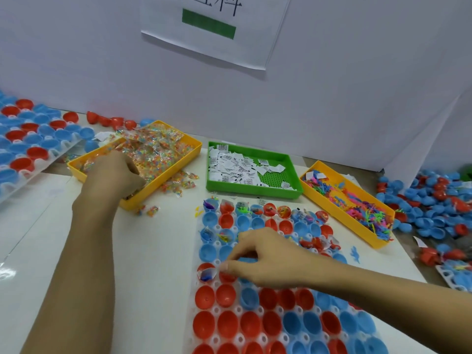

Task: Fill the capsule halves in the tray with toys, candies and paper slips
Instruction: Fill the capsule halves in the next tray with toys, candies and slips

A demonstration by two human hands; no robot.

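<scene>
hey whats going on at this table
A person is filling red and blue capsule halves set in a clear tray. The left hand reaches into the yellow bin of candy packets, its fingers curled among them. The right hand hovers over a red half in the tray's middle rows, fingertips pinched together. The far rows already hold toys and slips; the near rows are empty. A green bin of paper slips and a yellow bin of toys sit behind.

Clear tray (217, 312) of red and blue capsule halves (226, 324), far rows filled, near rows empty
</scene>
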